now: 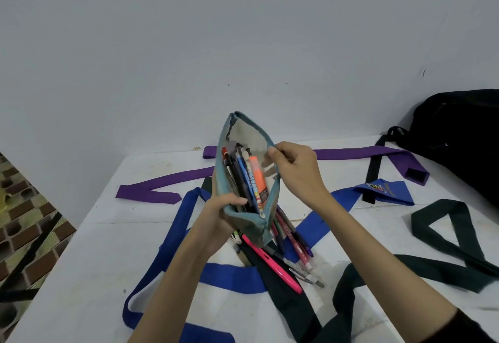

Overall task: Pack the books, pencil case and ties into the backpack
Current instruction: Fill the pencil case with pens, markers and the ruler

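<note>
A teal pencil case (244, 221) is held up above the white table (89, 261), its mouth wide and full of pens and an orange highlighter. My left hand (220, 215) grips its near left edge. My right hand (295, 170) pinches its right rim. Loose pens (286, 259), one bright pink, lie on the table under the case. A purple tie (151, 190), a blue tie (167, 248) and a dark green tie (445, 237) sprawl across the table. The black backpack (461, 137) sits at the far right. No books are in view.
A pale wall rises right behind the table. The table's left edge drops to a patterned brick-like floor (24, 221). A black strap (374, 170) from the backpack crosses the purple tie.
</note>
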